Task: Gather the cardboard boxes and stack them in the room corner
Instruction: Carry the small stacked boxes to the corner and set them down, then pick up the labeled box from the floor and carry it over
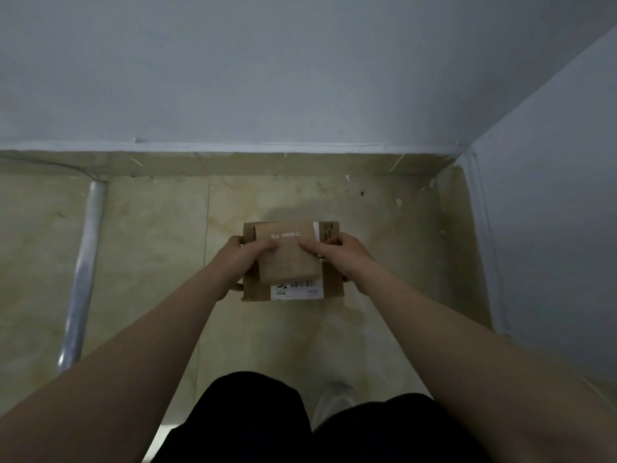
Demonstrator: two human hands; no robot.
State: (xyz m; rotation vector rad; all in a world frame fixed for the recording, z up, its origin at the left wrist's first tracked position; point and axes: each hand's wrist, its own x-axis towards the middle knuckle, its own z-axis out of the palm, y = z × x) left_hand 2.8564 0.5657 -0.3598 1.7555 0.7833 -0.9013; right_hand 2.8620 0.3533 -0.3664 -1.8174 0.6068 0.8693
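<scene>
near the room corner, left hand and right hand clasping stacked boxes by side edges

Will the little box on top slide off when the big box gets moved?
Probably not right now: the left hand and right hand each press a thumb on the smaller box. Its paper looks smooth, so without thumbs it might slip off the larger box if tilted.
</scene>
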